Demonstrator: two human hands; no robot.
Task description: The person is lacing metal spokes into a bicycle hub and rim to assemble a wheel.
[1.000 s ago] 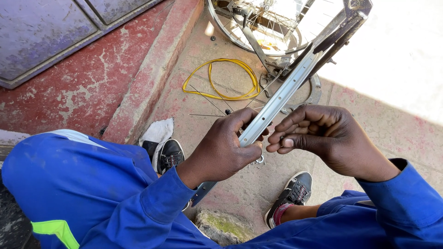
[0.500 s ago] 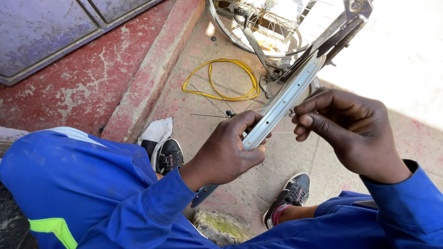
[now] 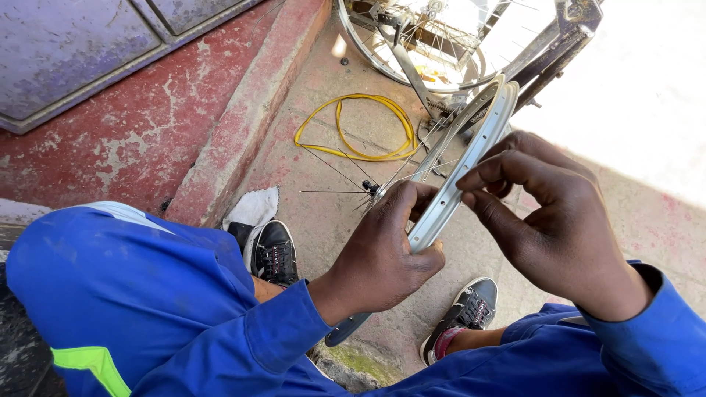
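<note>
Fingers of the left hand (image 3: 382, 257) are clamped around the silver wheel rim (image 3: 460, 173), which stands on edge in the middle. Right hand (image 3: 548, 220) pinches its fingertips together at the rim's inner side. Farther left, a yellow cable (image 3: 353, 129) lies on the concrete ground (image 3: 309, 220).

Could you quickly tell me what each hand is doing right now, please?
Left hand: closed, its grip on the silver wheel rim.
Right hand: fingertips curled against the rim's edge; a firm grip cannot be told.

Wheel rim (image 3: 471, 158) between both hands; cable loop (image 3: 357, 129) probably on ground behind.
</note>
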